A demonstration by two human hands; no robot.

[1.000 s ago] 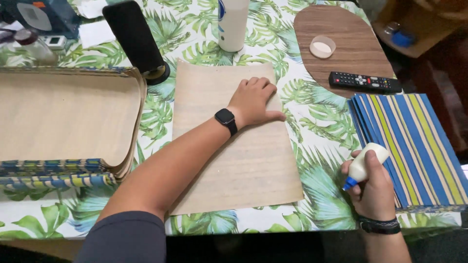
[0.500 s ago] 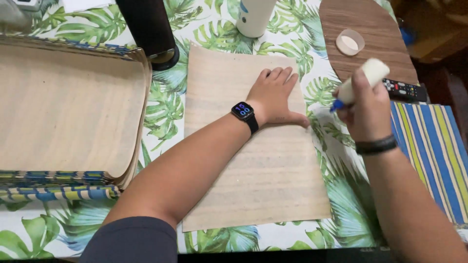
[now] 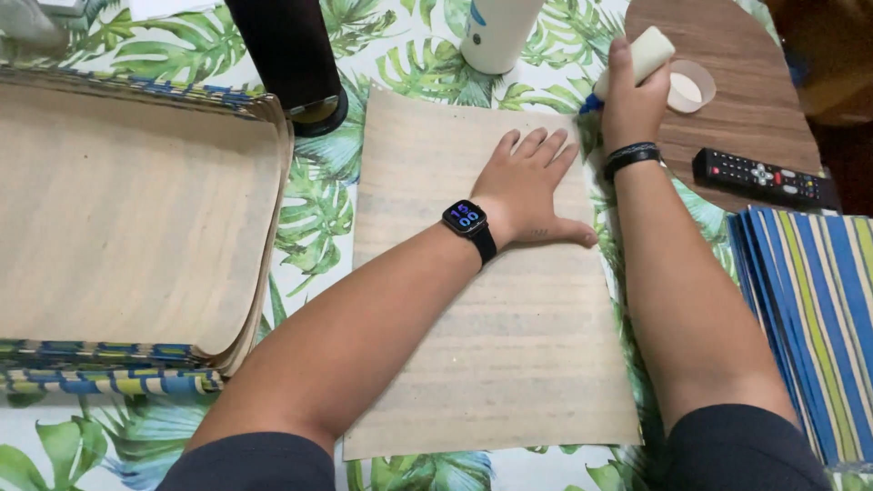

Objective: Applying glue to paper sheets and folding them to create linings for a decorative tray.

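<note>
A tan sheet of paper (image 3: 491, 345) lies flat on the leaf-patterned tablecloth. My left hand (image 3: 532, 186), with a black smartwatch at the wrist, presses palm-down on the sheet's upper right part, fingers spread. My right hand (image 3: 630, 100) grips a small white glue bottle (image 3: 647, 52) with a blue tip. The tip points down at the sheet's top right corner. A black band circles my right wrist.
A thick stack of tan sheets (image 3: 127, 209) lies at the left. Blue-striped sheets (image 3: 818, 309) are stacked at the right. A black cylinder (image 3: 291, 55) and a white bottle (image 3: 500, 32) stand at the back. A remote (image 3: 759, 177) and a small white cup (image 3: 693, 86) rest on a wooden board (image 3: 737, 118).
My right hand has carried the glue bottle from the front right, up along the sheet's right edge, to its top right corner. My left hand stays pressed on the sheet.
</note>
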